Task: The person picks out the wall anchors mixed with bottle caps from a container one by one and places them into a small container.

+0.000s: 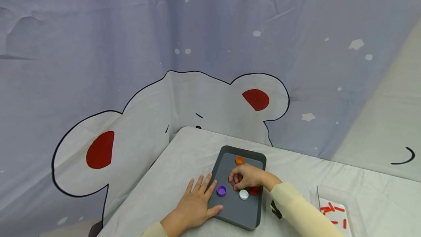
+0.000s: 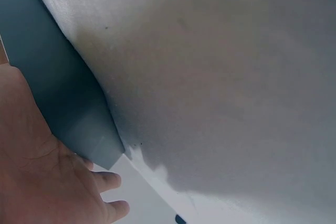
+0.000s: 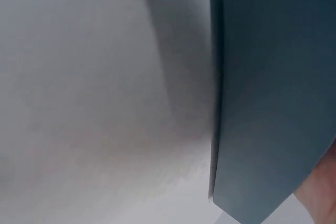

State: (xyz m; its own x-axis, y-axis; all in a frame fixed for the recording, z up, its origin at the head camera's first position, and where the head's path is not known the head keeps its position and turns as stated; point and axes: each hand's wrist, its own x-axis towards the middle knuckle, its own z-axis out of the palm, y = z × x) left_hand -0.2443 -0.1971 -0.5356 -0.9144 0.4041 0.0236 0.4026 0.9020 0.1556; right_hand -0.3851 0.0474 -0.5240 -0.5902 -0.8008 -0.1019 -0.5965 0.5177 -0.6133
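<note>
A grey tray [image 1: 235, 213] lies on the white cloth, carrying several round caps. My left hand [image 1: 194, 207] rests with spread fingers over the tray's left edge, beside the purple cap [image 1: 222, 191]. Over the middle of the tray, my right hand [image 1: 248, 176] pinches a small red stick [image 1: 232, 184] between thumb and fingers. Just below that hand sit a white cap [image 1: 243, 194] and a red cap [image 1: 254, 190]; an orange cap [image 1: 239, 160] is near the far end. In the left wrist view, the palm [image 2: 31, 156] lies against the tray's outer wall [image 2: 63, 87].
At the right stands a clear plastic box [image 1: 356, 211] with several red sticks [image 1: 332, 207] inside. A dark band shows at the right wrist [image 1: 275, 209]. Behind the table hangs a printed cloth [image 1: 210, 28] with a bear drawing.
</note>
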